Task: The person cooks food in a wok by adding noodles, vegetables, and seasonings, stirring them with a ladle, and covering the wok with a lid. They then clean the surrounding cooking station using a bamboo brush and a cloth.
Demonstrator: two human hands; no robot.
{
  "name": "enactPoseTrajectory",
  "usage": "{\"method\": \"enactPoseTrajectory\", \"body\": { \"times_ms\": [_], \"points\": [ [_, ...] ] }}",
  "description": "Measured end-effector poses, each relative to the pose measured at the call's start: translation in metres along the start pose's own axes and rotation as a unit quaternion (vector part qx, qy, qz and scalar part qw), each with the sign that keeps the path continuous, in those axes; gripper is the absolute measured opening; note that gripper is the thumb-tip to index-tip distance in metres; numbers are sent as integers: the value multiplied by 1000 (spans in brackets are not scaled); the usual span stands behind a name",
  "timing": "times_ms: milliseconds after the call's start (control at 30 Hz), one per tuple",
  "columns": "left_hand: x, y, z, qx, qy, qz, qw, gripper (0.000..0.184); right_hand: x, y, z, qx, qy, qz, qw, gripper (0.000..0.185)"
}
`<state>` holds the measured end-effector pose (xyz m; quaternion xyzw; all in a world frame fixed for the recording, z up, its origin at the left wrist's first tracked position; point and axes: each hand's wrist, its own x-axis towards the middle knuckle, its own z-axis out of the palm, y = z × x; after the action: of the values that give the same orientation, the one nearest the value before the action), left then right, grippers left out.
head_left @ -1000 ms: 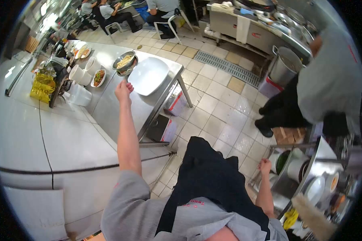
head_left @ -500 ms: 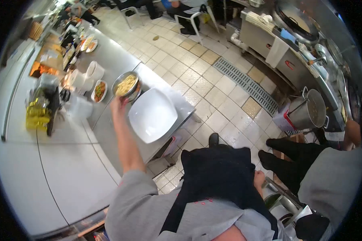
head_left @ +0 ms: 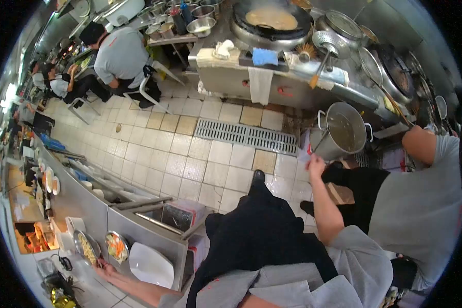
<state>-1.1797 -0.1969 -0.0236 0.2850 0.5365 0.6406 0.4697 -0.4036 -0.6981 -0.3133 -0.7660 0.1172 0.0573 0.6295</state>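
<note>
My left hand (head_left: 103, 268) is closed on the rim of a metal bowl of noodles (head_left: 86, 247) over the counter at lower left. Beside it stands a second bowl with chopped vegetables (head_left: 117, 247), and to the right of that a white square serving dish (head_left: 151, 266) with nothing in it. On the other side, my right hand (head_left: 315, 166) reaches out with curled fingers, close to the outer end of a long thin handle (head_left: 320, 142). That handle leans out of a large stockpot (head_left: 344, 131) of cloudy liquid. Whether the fingers grip it, I cannot tell.
A co-worker in a grey shirt (head_left: 416, 200) stands close on my right. Across the tiled floor (head_left: 190, 154) runs a stove with a steaming wok (head_left: 272, 23) and a strainer (head_left: 331, 43). A floor drain (head_left: 246, 134) lies before it. Another person (head_left: 120, 56) sits farther back.
My view has swung right toward the stove and stockpot. My right hand has gone from my side to near the pot. The noodle bowl has moved off the vegetable bowl, still in my left hand.
</note>
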Motion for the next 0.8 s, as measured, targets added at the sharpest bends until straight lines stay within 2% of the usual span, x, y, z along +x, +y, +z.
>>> {"method": "enactPoseTrajectory", "body": {
  "times_ms": [33, 67, 100, 133, 167, 200, 300, 333, 433, 467, 533, 600, 667, 800],
  "points": [
    [-13, 2, 25, 1, -1, 21, 1000, 23, 32, -43, 21, 32, 44, 23, 998, 31],
    [-17, -1, 47, 2, -3, 41, 999, 23, 60, -89, 38, 110, 43, 61, 991, 32],
    [-9, -13, 62, 2, -21, 57, 998, 23, 96, -109, 54, 234, 16, 59, 970, 34],
    [2, -29, 76, 7, -40, 71, 997, 23, 127, -131, 66, 235, -4, 38, 971, 41],
    [12, -38, 85, 15, -59, 83, 995, 22, 153, -151, 82, 252, 19, 62, 965, 46],
    [-7, -45, 125, -1, -92, 59, 994, 19, 168, -176, 94, 271, 43, 83, 958, 50],
    [-35, -80, 237, -75, -107, -55, 990, 18, 225, -204, 113, 339, -131, 125, 923, 56],
    [-41, -97, 275, -65, -135, -56, 987, 16, 226, -221, 121, 336, -106, 145, 925, 48],
    [-77, -152, 402, -25, -229, -83, 970, 8, 257, -224, 128, 106, -45, 150, 982, 20],
    [-91, -157, 443, 2, -278, -162, 947, 3, 239, -250, 133, 39, 5, 88, 995, 18],
    [-115, -190, 522, 24, -312, -159, 936, 2, 230, -269, 127, 77, -43, 64, 994, 13],
    [-126, -221, 589, 39, -344, -192, 918, 5, 182, -298, 124, 125, -68, 50, 989, 8],
    [-135, -248, 656, 25, -407, -228, 884, 6, 159, -320, 120, 131, -126, 89, 979, 16],
    [-169, -277, 785, 80, -463, -236, 851, 7, 159, -397, 130, 34, -195, 77, 977, 19]
  ]
}}
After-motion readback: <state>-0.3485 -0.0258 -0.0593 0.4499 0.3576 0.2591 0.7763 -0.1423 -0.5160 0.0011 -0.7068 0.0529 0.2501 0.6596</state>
